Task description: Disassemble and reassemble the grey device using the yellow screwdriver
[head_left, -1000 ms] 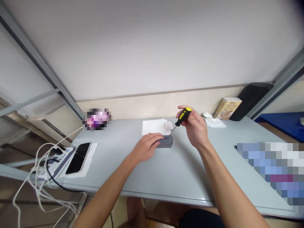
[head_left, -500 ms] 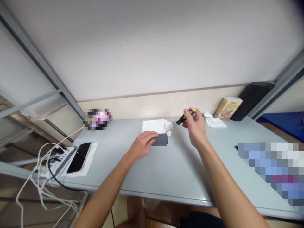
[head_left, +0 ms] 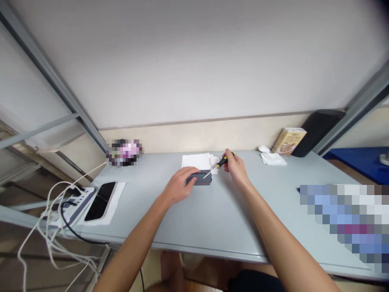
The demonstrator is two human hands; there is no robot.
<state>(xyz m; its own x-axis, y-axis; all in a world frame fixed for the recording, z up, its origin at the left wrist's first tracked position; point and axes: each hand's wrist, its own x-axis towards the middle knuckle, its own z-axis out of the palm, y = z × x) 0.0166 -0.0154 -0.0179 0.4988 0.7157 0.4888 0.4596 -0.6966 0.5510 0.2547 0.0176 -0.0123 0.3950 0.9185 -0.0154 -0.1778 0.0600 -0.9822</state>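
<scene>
Head view, items in hand: one small grey box (head_left: 199,181), slotted along its top, on the table (head_left: 200,223), near mid-length and closer to the far edge than the front one, just before a sheet of white paper (head_left: 194,160). My left hand (head_left: 178,186), partly closed, grips its left end, fingers over the top, thumb on the near side. My right hand (head_left: 235,168), curled nearly shut, holds one black-and-yellow screwdriver (head_left: 223,161) by its handle. Changed since a half second ago: right hand lower and further left; tip moved from the slotted top's right end to before the near side; box slightly further left. Bearing on the work, as I judge it: the tool now addresses the near side, not the top; whether the tip touches, I cannot tell. Orientation: box, long axis left to right, roughly parallel to the table's front edge, free end rightward; screwdriver, slanting, tip down toward the front left, handle toward the far right.
</scene>
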